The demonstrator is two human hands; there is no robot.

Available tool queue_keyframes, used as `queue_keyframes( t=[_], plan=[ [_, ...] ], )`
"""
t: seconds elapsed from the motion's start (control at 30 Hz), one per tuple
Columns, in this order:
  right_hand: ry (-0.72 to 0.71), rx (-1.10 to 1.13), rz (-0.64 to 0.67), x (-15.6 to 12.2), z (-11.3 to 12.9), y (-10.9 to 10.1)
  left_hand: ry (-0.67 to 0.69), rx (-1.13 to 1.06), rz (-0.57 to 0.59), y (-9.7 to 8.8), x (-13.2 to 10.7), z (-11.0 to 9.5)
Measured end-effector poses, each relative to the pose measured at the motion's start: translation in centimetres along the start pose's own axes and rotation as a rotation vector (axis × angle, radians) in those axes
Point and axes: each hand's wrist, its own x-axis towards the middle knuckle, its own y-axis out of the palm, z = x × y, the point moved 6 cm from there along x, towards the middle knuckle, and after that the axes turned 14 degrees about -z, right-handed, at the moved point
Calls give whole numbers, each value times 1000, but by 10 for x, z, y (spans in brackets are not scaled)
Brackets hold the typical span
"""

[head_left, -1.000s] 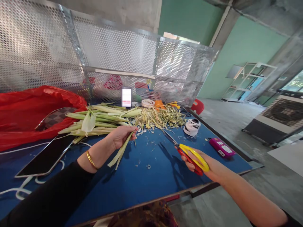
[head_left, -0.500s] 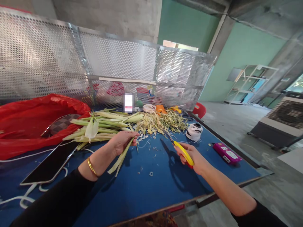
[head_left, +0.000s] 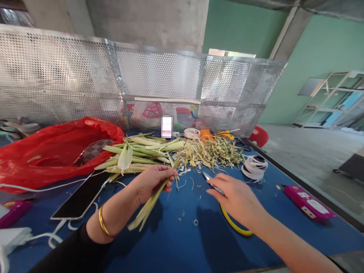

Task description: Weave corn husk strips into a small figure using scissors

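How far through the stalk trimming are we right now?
Done: a heap of cut scraps lies by the mesh screen. In hand: the left hand grips one stalk; the right hand holds the scissors, blades apart from it. Left: a pile of whole green stalks behind the left hand.

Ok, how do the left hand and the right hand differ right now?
The left hand is closed around pale green stalks; the right hand grips yellow-handled scissors. The left hand sits by the heap of whole stalks, the right hand nearer the heap of trimmings. The left wrist wears a gold bangle; the right wrist is bare. Both are over the blue table.
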Motion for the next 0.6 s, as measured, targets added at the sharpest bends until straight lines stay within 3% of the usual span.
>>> queue_keyframes(
  t=[0.1,0.17,0.2,0.27,0.43,0.5,0.6],
  plan=[
    [30,524,29,30,36,20,38,7,26,6,-3,2],
    [69,820,166,40,53,45,46,18,30,8,-2,4],
    [83,975,252,41,59,57,46,18,25,7,-2,5],
    [175,1158,297,41,58,71,37,15,2,6,1,7],
    [474,1203,266,33,29,72,34,29,-66,6,6,12],
    [487,1164,268,33,24,66,41,27,-77,8,6,13],
    [434,1009,130,37,17,54,41,-24,-95,9,6,13]
  ],
)
